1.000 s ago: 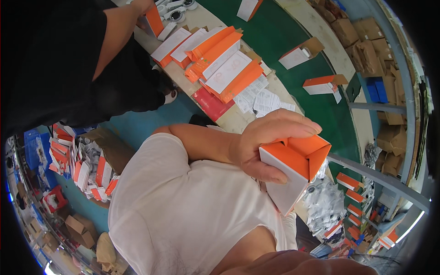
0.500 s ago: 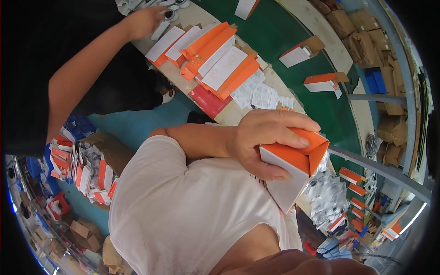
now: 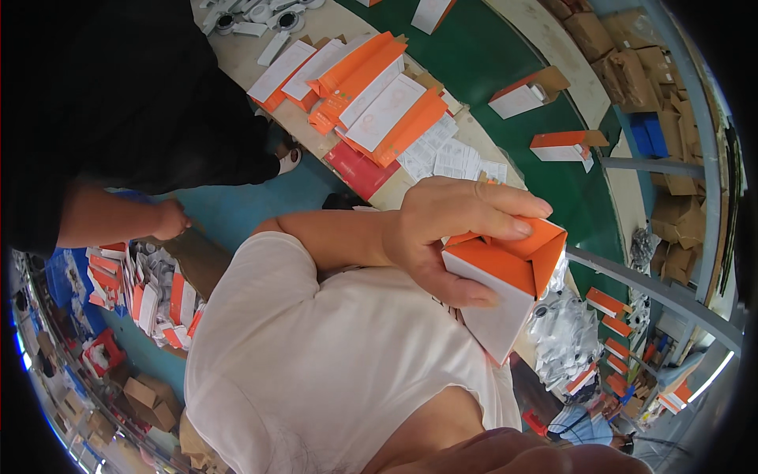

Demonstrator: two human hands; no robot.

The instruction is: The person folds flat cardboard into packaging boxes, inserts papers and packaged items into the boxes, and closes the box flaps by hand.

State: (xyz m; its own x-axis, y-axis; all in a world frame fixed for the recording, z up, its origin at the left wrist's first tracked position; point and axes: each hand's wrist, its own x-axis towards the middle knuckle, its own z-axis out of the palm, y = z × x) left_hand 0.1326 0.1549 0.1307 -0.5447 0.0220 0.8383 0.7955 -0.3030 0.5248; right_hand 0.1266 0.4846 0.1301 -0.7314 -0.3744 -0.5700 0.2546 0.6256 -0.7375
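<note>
A: Left hand [image 3: 466, 241], state?

B: Curled round the upper end of a long white-and-orange cardboard box [image 3: 499, 320]: fingers over its orange end, thumb along a white side face. Right hand out of sight; cannot tell its state.

A: Box position?

B: Held up, tilted, in front of the white cloth shirt [image 3: 316, 363]. Orange flaps fold inward at its upper end.

A: On the pale bench [image 3: 245, 55]?

B: A row of orange-and-white cartons [image 3: 391, 110]; printed white paper sheets [image 3: 454, 160] and a flat red rectangle [image 3: 359, 170] just beside; white devices with round dark lenses [image 3: 288, 21] at the upper left.

A: Elsewhere?

B: Green strip [image 3: 466, 75] alongside the bench, cartons on it. Heap of clear plastic bags [image 3: 562, 336] near the held box. Black-clothed co-worker [image 3: 118, 103] at left, one hand [image 3: 170, 220] lowered near a brown cardboard flap [image 3: 197, 257].
</note>
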